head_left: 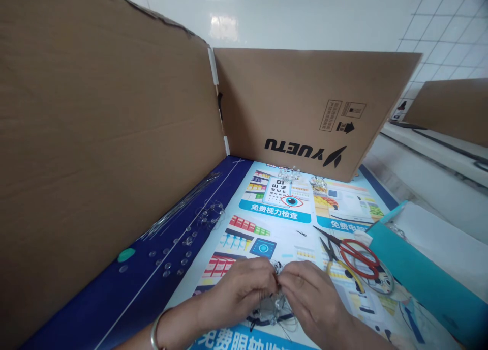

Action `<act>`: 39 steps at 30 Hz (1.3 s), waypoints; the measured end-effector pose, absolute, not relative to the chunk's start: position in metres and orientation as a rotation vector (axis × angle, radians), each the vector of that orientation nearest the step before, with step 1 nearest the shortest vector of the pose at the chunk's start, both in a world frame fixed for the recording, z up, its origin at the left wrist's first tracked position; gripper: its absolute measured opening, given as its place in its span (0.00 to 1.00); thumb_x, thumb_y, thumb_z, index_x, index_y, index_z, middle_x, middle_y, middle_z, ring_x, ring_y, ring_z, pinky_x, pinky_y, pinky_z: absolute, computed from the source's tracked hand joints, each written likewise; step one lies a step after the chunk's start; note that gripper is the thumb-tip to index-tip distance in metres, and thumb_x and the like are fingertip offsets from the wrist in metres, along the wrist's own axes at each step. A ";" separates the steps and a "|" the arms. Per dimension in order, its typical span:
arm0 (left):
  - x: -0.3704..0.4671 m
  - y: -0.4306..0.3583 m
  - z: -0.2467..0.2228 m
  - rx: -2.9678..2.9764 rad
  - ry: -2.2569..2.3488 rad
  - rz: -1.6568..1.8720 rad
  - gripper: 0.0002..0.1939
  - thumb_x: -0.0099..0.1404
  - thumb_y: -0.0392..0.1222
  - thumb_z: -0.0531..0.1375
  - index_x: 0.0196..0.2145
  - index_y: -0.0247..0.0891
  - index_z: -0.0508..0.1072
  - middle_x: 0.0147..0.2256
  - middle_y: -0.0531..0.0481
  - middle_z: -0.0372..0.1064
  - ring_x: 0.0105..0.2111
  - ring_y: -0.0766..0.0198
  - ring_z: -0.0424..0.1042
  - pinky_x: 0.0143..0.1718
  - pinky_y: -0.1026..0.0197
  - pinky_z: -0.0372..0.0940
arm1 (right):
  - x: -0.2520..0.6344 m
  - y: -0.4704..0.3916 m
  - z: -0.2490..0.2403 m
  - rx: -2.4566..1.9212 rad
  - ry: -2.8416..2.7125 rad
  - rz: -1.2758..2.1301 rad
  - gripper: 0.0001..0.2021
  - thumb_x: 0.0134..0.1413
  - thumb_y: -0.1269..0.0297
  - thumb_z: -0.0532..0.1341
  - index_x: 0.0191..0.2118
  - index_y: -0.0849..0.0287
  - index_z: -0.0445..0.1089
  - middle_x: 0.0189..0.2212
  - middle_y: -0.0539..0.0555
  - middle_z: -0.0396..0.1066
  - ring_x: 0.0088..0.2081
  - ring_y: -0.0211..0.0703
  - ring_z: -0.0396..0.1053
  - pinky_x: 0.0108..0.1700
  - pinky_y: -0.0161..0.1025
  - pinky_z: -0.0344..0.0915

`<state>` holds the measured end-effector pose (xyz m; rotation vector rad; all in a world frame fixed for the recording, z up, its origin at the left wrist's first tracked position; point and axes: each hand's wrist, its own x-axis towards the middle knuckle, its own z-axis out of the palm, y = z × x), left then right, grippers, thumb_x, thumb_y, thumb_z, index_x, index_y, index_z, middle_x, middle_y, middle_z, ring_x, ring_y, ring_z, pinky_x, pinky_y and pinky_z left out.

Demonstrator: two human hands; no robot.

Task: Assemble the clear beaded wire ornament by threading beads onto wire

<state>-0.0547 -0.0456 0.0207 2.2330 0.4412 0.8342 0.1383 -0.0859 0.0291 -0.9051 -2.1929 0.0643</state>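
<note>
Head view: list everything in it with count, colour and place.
Wall: one, white, behind
Cardboard panels: three, brown, left, back, far right
Printed sheet: one, blue and white, beneath
Disc: one, green, left
Loose beads: over ten, clear, left
Wires: several, silvery, left
Bead-and-wire clusters: three, clear, two back, one left
Scissors: one, red-handled, right
Pliers: one, yellow-handled, right
Box: one, teal and white, right
Beaded piece: one, clear and dark, at the fingers
Bracelet: one, silver, left wrist
Left hand, right hand: front centre

A clear-beaded wire piece (278,303) (partly hidden) is between the hands (249,285).
</note>
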 end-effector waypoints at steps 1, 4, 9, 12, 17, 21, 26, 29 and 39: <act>-0.055 -0.046 0.021 2.239 0.438 0.824 0.09 0.65 0.33 0.49 0.29 0.37 0.66 0.29 0.48 0.66 0.32 0.65 0.65 0.33 0.64 0.60 | 0.139 -0.085 0.030 -0.902 -2.202 0.072 0.10 0.56 0.76 0.51 0.37 0.60 0.67 0.32 0.55 0.69 0.33 0.41 0.66 0.35 0.39 0.65; -0.055 -0.045 0.023 2.252 0.444 0.787 0.09 0.65 0.33 0.49 0.30 0.37 0.67 0.29 0.48 0.66 0.31 0.65 0.65 0.33 0.65 0.60 | 0.139 -0.085 0.030 -0.902 -2.228 0.076 0.09 0.57 0.75 0.50 0.35 0.59 0.66 0.31 0.54 0.69 0.33 0.41 0.67 0.36 0.38 0.65; -0.055 -0.045 0.025 2.272 0.440 0.773 0.10 0.65 0.33 0.48 0.31 0.37 0.68 0.30 0.47 0.67 0.32 0.65 0.65 0.33 0.65 0.60 | 0.136 -0.087 0.026 -0.946 -2.184 0.061 0.07 0.54 0.75 0.51 0.34 0.60 0.63 0.30 0.55 0.68 0.32 0.42 0.65 0.34 0.39 0.64; -0.055 -0.046 0.024 2.258 0.428 0.792 0.10 0.65 0.33 0.49 0.31 0.37 0.68 0.30 0.47 0.67 0.32 0.65 0.66 0.34 0.65 0.60 | 0.134 -0.088 0.023 -0.979 -2.173 0.085 0.07 0.52 0.76 0.51 0.31 0.60 0.62 0.28 0.54 0.66 0.29 0.41 0.64 0.31 0.39 0.62; -0.054 -0.045 0.020 2.192 0.479 0.812 0.09 0.66 0.36 0.50 0.29 0.36 0.67 0.29 0.48 0.67 0.32 0.66 0.66 0.34 0.65 0.60 | 0.134 -0.087 0.021 -1.003 -2.193 0.120 0.06 0.51 0.76 0.51 0.30 0.59 0.61 0.27 0.54 0.66 0.29 0.41 0.63 0.30 0.38 0.61; -0.054 -0.044 0.018 2.139 0.485 0.828 0.11 0.67 0.38 0.50 0.29 0.36 0.67 0.29 0.48 0.67 0.32 0.66 0.65 0.34 0.64 0.61 | 0.136 -0.085 0.019 -1.030 -2.205 0.156 0.06 0.52 0.76 0.51 0.30 0.59 0.61 0.28 0.53 0.66 0.30 0.41 0.63 0.31 0.38 0.61; -0.053 -0.043 0.017 2.061 0.480 0.869 0.09 0.66 0.37 0.51 0.30 0.36 0.68 0.30 0.48 0.67 0.32 0.66 0.66 0.35 0.64 0.61 | 0.136 -0.085 0.017 -1.063 -2.202 0.173 0.07 0.53 0.75 0.52 0.36 0.59 0.63 0.32 0.55 0.67 0.34 0.44 0.64 0.36 0.41 0.63; -0.052 -0.043 0.018 2.017 0.487 0.886 0.08 0.66 0.37 0.52 0.30 0.35 0.68 0.29 0.48 0.67 0.32 0.66 0.66 0.35 0.64 0.61 | 0.137 -0.085 0.017 -1.076 -2.214 0.209 0.07 0.53 0.75 0.52 0.36 0.59 0.63 0.33 0.55 0.67 0.35 0.44 0.64 0.37 0.42 0.63; -0.050 -0.046 0.023 2.010 0.507 0.884 0.09 0.65 0.38 0.54 0.29 0.35 0.69 0.27 0.50 0.66 0.30 0.67 0.65 0.33 0.65 0.60 | 0.135 -0.085 0.012 -1.108 -2.182 0.295 0.07 0.53 0.75 0.52 0.32 0.59 0.64 0.30 0.54 0.65 0.30 0.41 0.62 0.31 0.39 0.61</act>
